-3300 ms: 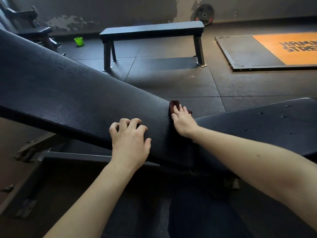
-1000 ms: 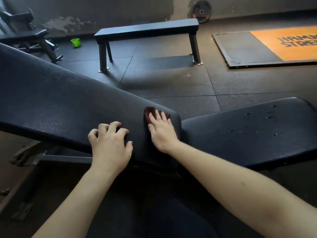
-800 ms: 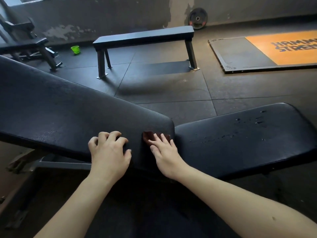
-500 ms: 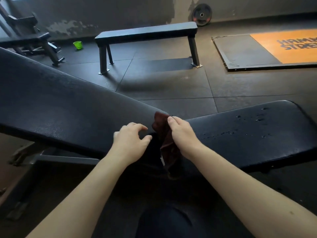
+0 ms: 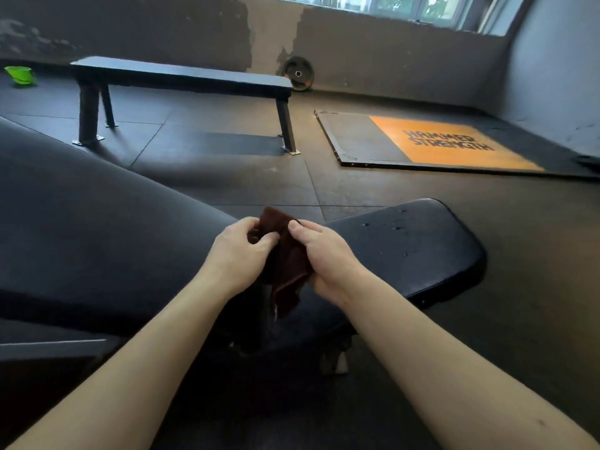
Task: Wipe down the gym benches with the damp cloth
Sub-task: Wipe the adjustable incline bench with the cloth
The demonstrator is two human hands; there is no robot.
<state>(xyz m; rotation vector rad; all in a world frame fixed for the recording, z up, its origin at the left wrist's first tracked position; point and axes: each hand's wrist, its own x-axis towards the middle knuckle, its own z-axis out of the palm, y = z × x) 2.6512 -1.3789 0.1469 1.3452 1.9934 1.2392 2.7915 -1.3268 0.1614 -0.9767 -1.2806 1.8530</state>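
A dark brown-red cloth [image 5: 287, 271] hangs in the air between both hands, above the gap of the black adjustable bench. My left hand [image 5: 240, 254] pinches its upper left edge. My right hand [image 5: 328, 254] grips its right side. The inclined back pad [image 5: 91, 228] fills the left of the view. The seat pad [image 5: 406, 248] lies to the right, with a few water droplets on its far part. A flat black bench [image 5: 181, 76] stands farther back on the floor.
An orange and grey lifting platform [image 5: 435, 144] lies on the floor at right. A weight plate [image 5: 298, 74] leans on the back wall. A green container [image 5: 20, 75] sits at far left. Dark rubber floor tiles [image 5: 227, 170] separate the benches.
The right hand stopped wiping the back pad's lower end and lifted the cloth off it. The left hand left the pad and took hold of the cloth. The view tilted up.
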